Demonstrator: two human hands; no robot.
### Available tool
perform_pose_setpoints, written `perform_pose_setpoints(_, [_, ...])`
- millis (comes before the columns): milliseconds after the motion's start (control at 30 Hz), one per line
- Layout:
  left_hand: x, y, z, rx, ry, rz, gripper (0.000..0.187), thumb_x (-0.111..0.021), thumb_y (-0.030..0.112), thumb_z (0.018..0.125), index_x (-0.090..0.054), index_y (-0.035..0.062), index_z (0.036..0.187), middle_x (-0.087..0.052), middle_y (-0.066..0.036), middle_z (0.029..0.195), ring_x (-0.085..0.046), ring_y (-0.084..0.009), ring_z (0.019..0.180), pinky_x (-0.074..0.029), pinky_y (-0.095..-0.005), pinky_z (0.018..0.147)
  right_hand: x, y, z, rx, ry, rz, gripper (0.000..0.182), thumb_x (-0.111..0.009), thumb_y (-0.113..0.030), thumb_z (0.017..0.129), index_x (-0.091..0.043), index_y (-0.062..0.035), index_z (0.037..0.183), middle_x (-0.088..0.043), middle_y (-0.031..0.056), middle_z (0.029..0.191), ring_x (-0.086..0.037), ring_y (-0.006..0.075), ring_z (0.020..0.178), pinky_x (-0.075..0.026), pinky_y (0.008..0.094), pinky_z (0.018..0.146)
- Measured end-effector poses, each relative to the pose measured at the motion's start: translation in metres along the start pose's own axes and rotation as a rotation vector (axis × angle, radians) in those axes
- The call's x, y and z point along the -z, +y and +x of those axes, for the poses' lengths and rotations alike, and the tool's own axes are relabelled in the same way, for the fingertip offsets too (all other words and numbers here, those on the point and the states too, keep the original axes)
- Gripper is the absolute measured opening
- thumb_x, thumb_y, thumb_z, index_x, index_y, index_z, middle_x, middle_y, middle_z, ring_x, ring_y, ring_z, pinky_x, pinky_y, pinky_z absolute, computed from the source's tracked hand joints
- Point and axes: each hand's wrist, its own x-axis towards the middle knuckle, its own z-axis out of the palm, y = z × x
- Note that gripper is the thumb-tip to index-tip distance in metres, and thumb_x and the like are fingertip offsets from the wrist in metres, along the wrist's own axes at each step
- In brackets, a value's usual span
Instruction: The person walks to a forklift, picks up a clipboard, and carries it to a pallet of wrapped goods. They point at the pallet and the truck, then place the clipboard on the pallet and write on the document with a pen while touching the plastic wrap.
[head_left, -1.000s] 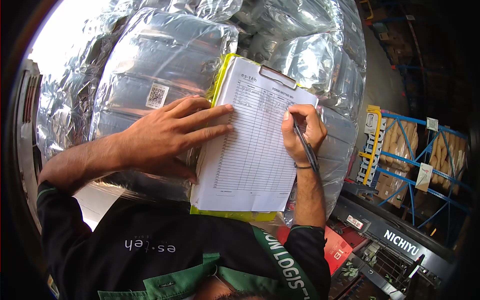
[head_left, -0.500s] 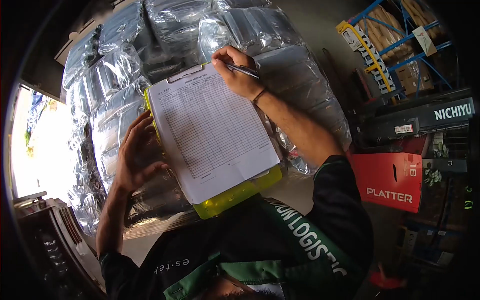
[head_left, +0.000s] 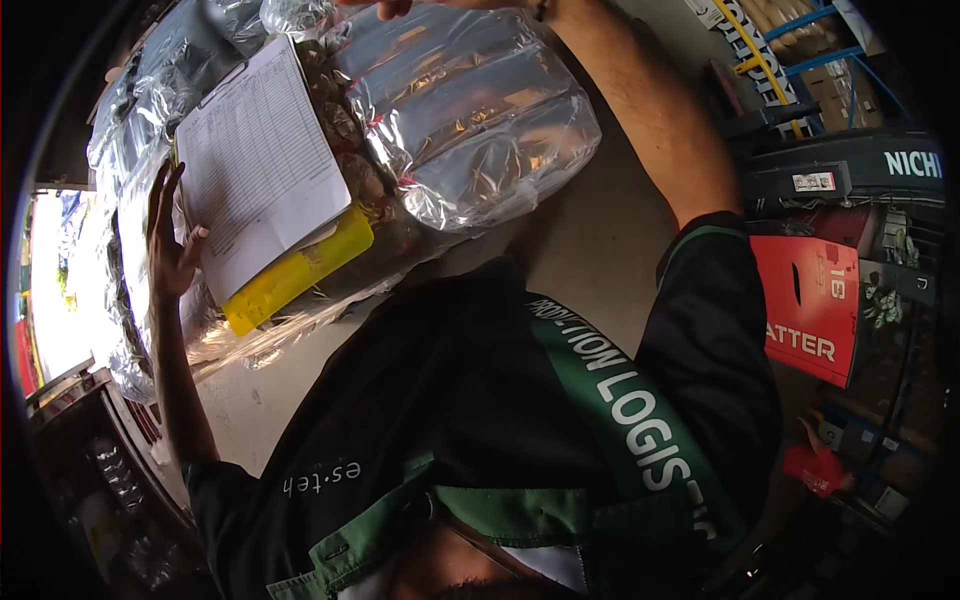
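A yellow-green clipboard (head_left: pixel 305 268) lies tilted on a stack of plastic-wrapped bundles. Its printed form sheet (head_left: pixel 262 160) has table rows, and a metal clip shows at the top end. My left hand (head_left: pixel 174 235) is at the clipboard's left edge, fingers stretched out and thumb apart, seemingly resting against it. My right hand (head_left: pixel 400 6) reaches far forward over the wrapped bundles (head_left: pixel 470 110), mostly cut off by the upper frame edge. Only a few bent fingertips show there, and whatever they hold, if anything, is out of sight. No pen is visible.
To the right stand a red box (head_left: pixel 810 305) lettered in white, a dark machine (head_left: pixel 850 170) marked NICHI, and blue racking (head_left: pixel 825 58) with cartons. Someone in a red top (head_left: pixel 815 465) is at the lower right. Dark furniture (head_left: pixel 110 470) stands lower left, beside a bright opening.
My right hand has left the form, where it held a pen, and stretched forward to the top edge. The clipboard and left hand now appear further up and left as the view shifted.
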Motion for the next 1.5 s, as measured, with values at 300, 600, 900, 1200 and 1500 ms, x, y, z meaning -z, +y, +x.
perform_pose_setpoints(300, [-0.102, 0.312, 0.003, -0.050, 0.101, 0.182, 0.055, -0.095, 0.047, 0.074, -0.073, 0.0061, 0.105, -0.075, -0.008, 0.101, -0.069, -0.0275, 0.101, -0.053, -0.0453, 0.095, -0.032, 0.094, -0.228, 0.242, 0.300, -0.047, 0.073, -0.096, -0.052, 0.073, -0.070, -0.0072, 0.124, -0.074, 0.0186, 0.133, -0.068, 0.0354, 0.130, -0.054, 0.0437, 0.111])
perform_pose_setpoints(600, [-0.180, 0.401, -0.053, 0.405, 0.062, 0.215, 0.073, -0.089, 0.049, 0.082, -0.063, 0.0068, 0.135, -0.070, -0.013, 0.134, -0.063, -0.0339, 0.128, -0.040, -0.0555, 0.119, -0.045, 0.100, -0.235, 0.112, 0.421, 0.076, 0.056, -0.097, -0.045, 0.075, -0.074, -0.0075, 0.110, -0.080, 0.0105, 0.121, -0.071, 0.0283, 0.123, -0.059, 0.0409, 0.101])
perform_pose_setpoints(900, [-0.200, 0.460, -0.060, 0.927, 0.313, 0.066, 0.111, -0.087, 0.048, 0.084, -0.027, -0.0013, 0.165, -0.075, -0.025, 0.109, -0.072, -0.0394, 0.103, -0.056, -0.0455, 0.097, -0.075, 0.084, -0.217, 0.497, 0.367, -0.225, 0.061, -0.096, -0.055, 0.071, -0.072, -0.0107, 0.105, -0.081, 0.0104, 0.115, -0.071, 0.0392, 0.119, -0.051, 0.0488, 0.106])
perform_pose_setpoints(1200, [-0.257, 0.466, -0.086, 0.793, 0.443, 0.238, 0.049, -0.083, 0.036, 0.087, -0.067, 0.0052, 0.122, -0.071, -0.011, 0.117, -0.064, -0.0289, 0.121, -0.039, -0.0438, 0.123, -0.065, 0.047, -0.220, 0.278, 0.202, -0.303, 0.051, -0.091, -0.048, 0.084, -0.072, -0.0063, 0.107, -0.080, 0.0122, 0.110, -0.077, 0.0335, 0.099, -0.058, 0.0412, 0.089])
perform_pose_setpoints(1500, [-0.267, 0.468, -0.093, 0.825, 0.496, 0.241, 0.051, -0.084, 0.037, 0.082, -0.065, 0.0063, 0.118, -0.065, -0.011, 0.117, -0.059, -0.0300, 0.126, -0.034, -0.0487, 0.126, -0.066, 0.037, -0.225, 0.239, 0.156, -0.396, 0.049, -0.086, -0.046, 0.091, -0.069, -0.0061, 0.112, -0.077, 0.0180, 0.120, -0.075, 0.0402, 0.111, -0.057, 0.0448, 0.095])
